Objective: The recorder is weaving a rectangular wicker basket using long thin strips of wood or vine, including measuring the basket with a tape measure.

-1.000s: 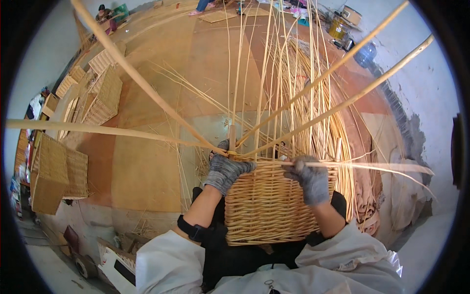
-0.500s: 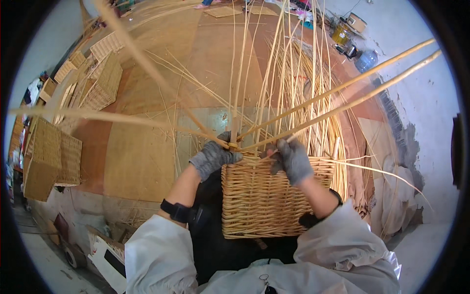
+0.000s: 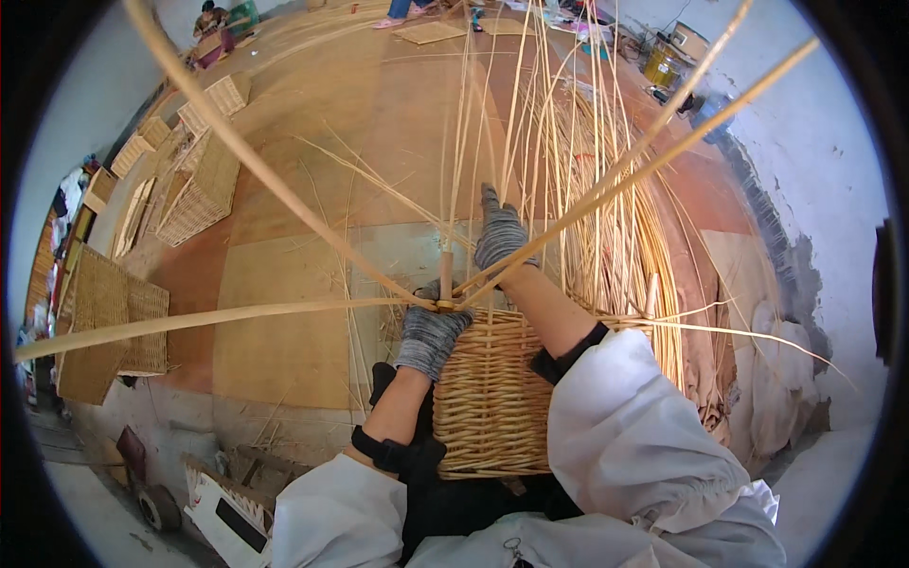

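A tan woven willow basket rests at my lap, with long rods rising from its rim. My left hand, in a grey knitted glove, grips the rim at the left corner, beside a thick upright stake where long bent rods cross. My right hand, gloved alike, reaches beyond the rim among the thin upright rods; its upper fingers point away from me, and whether they grip a rod is unclear.
Several woven baskets stand at the left. A long bundle of willow lies at the right beside the wall. Kettle, water jug and yellow container are at back right. Another person sits far back left.
My right hand has left the rim and the rod it held, moving forward and up past the basket into the uprights. My left hand stays at the corner.
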The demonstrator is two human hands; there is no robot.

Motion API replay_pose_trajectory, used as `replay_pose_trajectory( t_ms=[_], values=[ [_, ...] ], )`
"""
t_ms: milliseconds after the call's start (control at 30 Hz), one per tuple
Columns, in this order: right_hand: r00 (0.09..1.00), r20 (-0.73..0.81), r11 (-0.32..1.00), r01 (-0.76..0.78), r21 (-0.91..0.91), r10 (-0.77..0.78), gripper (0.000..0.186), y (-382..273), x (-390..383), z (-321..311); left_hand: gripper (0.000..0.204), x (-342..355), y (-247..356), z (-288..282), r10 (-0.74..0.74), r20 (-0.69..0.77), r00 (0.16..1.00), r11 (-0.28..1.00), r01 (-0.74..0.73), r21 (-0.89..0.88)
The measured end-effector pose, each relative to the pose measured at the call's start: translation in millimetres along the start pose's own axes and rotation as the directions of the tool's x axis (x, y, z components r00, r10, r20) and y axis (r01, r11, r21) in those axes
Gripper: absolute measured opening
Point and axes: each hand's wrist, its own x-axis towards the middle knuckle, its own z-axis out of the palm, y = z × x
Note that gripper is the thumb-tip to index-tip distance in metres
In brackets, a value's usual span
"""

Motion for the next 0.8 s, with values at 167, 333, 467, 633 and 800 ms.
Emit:
replay_pose_trajectory(
  t_ms=[167,333,467,633,800],
  values=[
    [0.995,-0.065,0.372,0.034,0.928,0.071,0.029,32,-29,-48,0.040,-2,-7,-6,-0.073,0.087,0.994,0.966,0.092,-0.241],
    [0.979,-0.005,-0.198,0.047,0.979,0.205,0.015,87,-139,-49,0.043,-26,0,-39,-0.312,0.278,0.909,0.866,0.392,-0.310],
    [0.938,0.037,-0.368,0.099,0.925,0.345,0.013,122,-125,-46,0.049,-87,1,-72,0.102,-0.344,0.933,0.905,-0.231,-0.357],
    [0.931,0.049,-0.350,0.087,0.933,0.362,0.016,108,-140,-42,0.042,-135,30,7,0.524,-0.085,0.847,0.792,-0.448,0.416],
    [0.929,0.068,-0.296,0.046,0.954,0.364,0.011,121,-125,-25,0.043,-25,76,72,0.029,-0.239,0.970,0.602,0.174,0.780]
  ],
)
